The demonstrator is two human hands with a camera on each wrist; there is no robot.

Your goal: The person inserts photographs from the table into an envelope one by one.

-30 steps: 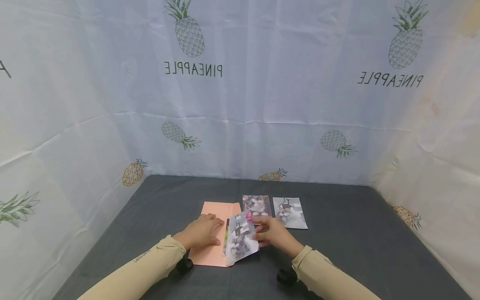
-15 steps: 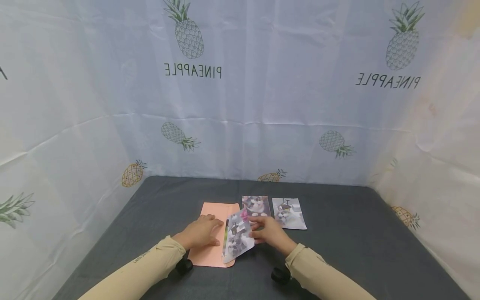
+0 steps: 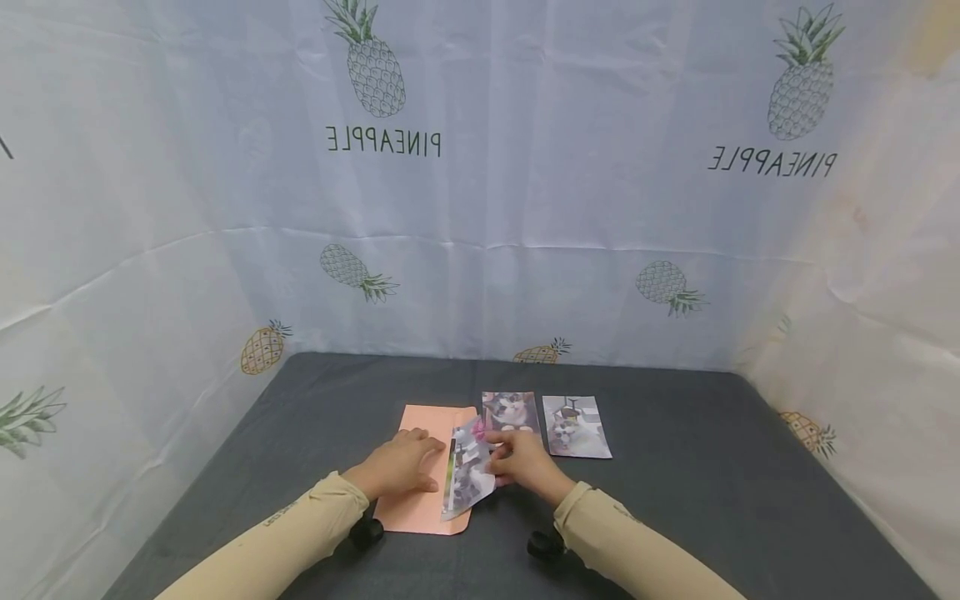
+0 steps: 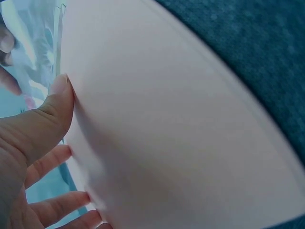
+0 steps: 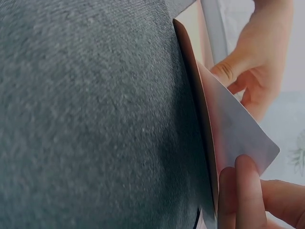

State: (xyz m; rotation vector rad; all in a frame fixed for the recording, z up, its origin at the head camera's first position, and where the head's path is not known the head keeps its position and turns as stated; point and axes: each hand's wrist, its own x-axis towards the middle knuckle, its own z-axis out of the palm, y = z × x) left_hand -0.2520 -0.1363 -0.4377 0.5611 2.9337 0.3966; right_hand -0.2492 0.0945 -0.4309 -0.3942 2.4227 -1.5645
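Photo point(image 3: 472, 475) — now farther left at peach envelope point(image 3: 426, 418)

dark grey tabletop point(image 3: 712, 483) at 6 o'clock. pale cloth point(image 3: 517, 183) hanging round it from 9 through 12 to 3 o'clock, long crease point(image 3: 551, 247) across. grey-green pineapple prints point(image 3: 377, 77) at 11 and 2 o'clock, mirrored lettering point(image 3: 384, 142) beneath each. yellowish tint point(image 3: 933, 42) beyond latter.

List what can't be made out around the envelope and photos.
Head view: the near part of the left tabletop photo, behind the held photo and right hand.
Head view: the left sleeve lettering, too small and blurred.
Head view: how deep the orange envelope is filled, hidden by its front.
Left wrist view: most of the right hand, cut off by the left edge.
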